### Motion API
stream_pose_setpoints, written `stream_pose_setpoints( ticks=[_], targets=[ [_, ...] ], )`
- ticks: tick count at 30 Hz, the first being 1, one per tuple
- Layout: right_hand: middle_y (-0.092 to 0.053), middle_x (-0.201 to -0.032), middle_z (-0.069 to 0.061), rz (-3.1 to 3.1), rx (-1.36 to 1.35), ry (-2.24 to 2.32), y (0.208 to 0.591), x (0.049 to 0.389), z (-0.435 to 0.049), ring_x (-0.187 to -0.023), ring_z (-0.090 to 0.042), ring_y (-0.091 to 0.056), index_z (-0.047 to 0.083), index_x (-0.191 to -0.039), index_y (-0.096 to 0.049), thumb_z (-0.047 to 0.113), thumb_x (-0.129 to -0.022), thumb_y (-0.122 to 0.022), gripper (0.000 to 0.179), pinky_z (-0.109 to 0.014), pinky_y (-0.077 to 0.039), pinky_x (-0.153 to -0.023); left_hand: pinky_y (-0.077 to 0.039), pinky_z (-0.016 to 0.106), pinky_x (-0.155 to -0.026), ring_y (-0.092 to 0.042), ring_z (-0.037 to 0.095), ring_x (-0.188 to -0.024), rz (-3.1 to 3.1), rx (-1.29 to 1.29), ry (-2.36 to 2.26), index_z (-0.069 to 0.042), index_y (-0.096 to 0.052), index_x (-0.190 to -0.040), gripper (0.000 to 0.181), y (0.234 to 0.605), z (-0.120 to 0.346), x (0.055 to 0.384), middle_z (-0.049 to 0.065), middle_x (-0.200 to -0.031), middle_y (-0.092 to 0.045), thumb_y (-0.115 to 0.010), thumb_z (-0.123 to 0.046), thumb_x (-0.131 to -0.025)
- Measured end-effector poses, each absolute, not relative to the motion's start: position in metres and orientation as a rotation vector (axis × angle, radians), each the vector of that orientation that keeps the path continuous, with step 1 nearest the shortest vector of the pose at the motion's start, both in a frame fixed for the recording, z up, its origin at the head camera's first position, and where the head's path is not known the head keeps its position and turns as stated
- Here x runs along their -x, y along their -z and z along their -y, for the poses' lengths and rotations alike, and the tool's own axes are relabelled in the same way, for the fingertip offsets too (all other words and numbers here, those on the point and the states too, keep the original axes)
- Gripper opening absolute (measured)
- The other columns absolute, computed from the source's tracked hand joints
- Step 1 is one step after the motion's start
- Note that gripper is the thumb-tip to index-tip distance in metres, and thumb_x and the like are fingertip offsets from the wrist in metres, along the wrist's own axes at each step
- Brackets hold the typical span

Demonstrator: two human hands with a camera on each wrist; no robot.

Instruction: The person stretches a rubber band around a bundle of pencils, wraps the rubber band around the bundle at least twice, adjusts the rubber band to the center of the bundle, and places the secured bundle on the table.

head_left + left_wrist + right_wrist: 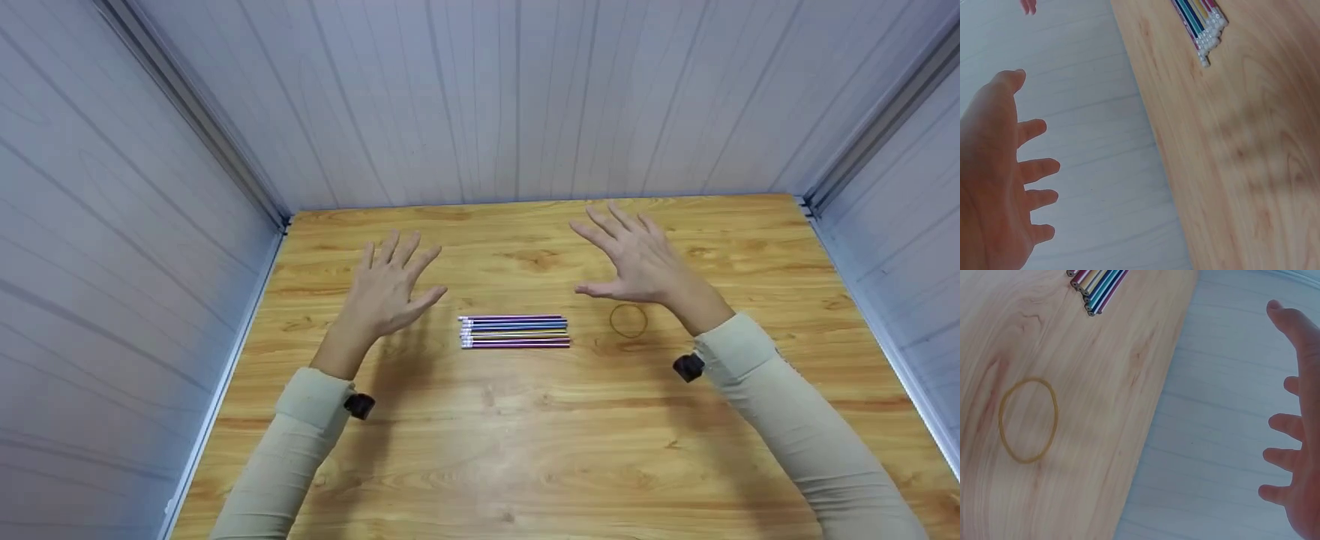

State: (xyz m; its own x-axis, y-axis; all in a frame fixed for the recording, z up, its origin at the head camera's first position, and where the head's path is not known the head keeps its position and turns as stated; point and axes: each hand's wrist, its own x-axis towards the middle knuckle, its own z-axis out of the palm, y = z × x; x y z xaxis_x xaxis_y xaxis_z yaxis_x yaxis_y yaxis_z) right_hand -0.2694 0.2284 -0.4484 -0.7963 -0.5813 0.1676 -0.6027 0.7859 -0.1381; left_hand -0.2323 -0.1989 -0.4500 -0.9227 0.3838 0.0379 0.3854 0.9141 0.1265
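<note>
Several pencils (515, 332) in purple, blue, yellow and red lie side by side on the wooden table, crosswise to the viewer. Their white eraser ends (1210, 35) point left; the unsharpened tips (1090, 308) show in the right wrist view. To the right of them a thin yellow rubber band (1056, 417) lies flat in a loop. My left hand (382, 296) hovers above the table left of the pencils, fingers spread, holding nothing. Over the area behind the rubber band, my right hand (637, 262) is also raised with spread fingers and holds nothing.
The wooden table (495, 450) is bounded by a pale panelled wall (480, 97) at the back. Similar panels stand on the left (112, 262) and right (907, 247). A small black camera (360, 406) sits at each wrist.
</note>
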Motion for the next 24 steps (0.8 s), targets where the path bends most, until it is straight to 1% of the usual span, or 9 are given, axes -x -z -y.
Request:
stream_pose_setpoints(
  ticks=[5,9,12,15,19,24],
  targets=[
    [-0.042,-0.180,-0.022,2.887,-0.989,-0.339,0.458,0.267,-0.224,-0.167,-0.055,-0.036,0.017,-0.175,-0.041,0.065,-0.086,-0.091,0.113,-0.083,-0.036,-0.126,-0.022,0.076,-0.138,-0.030,0.047,-0.173,3.002,0.638,0.257,-0.024,-0.047,-0.172,0.076,0.463,0.194,0.232,0.017,-0.182,-0.041,-0.053,-0.067,-0.110],
    [-0.046,-0.176,-0.023,2.907,-1.016,-0.407,0.469,0.265,-0.220,-0.161,-0.053,-0.046,0.015,-0.173,-0.044,0.062,-0.082,-0.096,0.114,-0.081,-0.042,-0.122,-0.028,0.077,-0.135,-0.037,0.048,-0.169,2.972,0.672,0.292,-0.022,-0.052,-0.169,0.077,0.475,0.186,0.231,0.018,-0.178,-0.047,-0.058,-0.067,-0.107],
    [-0.050,-0.172,-0.023,2.902,-1.038,-0.449,0.478,0.263,-0.216,-0.156,-0.052,-0.051,0.014,-0.171,-0.046,0.059,-0.082,-0.097,0.112,-0.079,-0.046,-0.118,-0.030,0.076,-0.134,-0.041,0.047,-0.167,2.974,0.699,0.326,-0.021,-0.053,-0.168,0.078,0.482,0.177,0.230,0.018,-0.176,-0.050,-0.061,-0.066,-0.105],
    [-0.052,-0.170,-0.023,2.902,-1.060,-0.492,0.486,0.260,-0.212,-0.154,-0.051,-0.053,0.015,-0.170,-0.048,0.054,-0.082,-0.098,0.109,-0.079,-0.047,-0.117,-0.032,0.076,-0.133,-0.045,0.047,-0.164,2.973,0.729,0.354,-0.020,-0.054,-0.167,0.077,0.490,0.170,0.229,0.018,-0.173,-0.054,-0.065,-0.064,-0.104],
    [-0.054,-0.168,-0.023,2.913,-1.091,-0.533,0.497,0.257,-0.207,-0.153,-0.050,-0.054,0.014,-0.170,-0.048,0.050,-0.083,-0.099,0.107,-0.076,-0.049,-0.118,-0.037,0.075,-0.131,-0.050,0.047,-0.160,2.988,0.775,0.393,-0.020,-0.053,-0.168,0.077,0.500,0.163,0.228,0.019,-0.171,-0.055,-0.068,-0.061,-0.104],
    [-0.056,-0.164,-0.022,2.931,-1.122,-0.595,0.510,0.257,-0.202,-0.150,-0.047,-0.055,0.011,-0.169,-0.050,0.046,-0.084,-0.100,0.105,-0.070,-0.049,-0.122,-0.040,0.076,-0.126,-0.051,0.048,-0.157,3.041,0.789,0.473,-0.021,-0.050,-0.169,0.080,0.513,0.158,0.227,0.019,-0.171,-0.054,-0.073,-0.058,-0.102]
  ],
)
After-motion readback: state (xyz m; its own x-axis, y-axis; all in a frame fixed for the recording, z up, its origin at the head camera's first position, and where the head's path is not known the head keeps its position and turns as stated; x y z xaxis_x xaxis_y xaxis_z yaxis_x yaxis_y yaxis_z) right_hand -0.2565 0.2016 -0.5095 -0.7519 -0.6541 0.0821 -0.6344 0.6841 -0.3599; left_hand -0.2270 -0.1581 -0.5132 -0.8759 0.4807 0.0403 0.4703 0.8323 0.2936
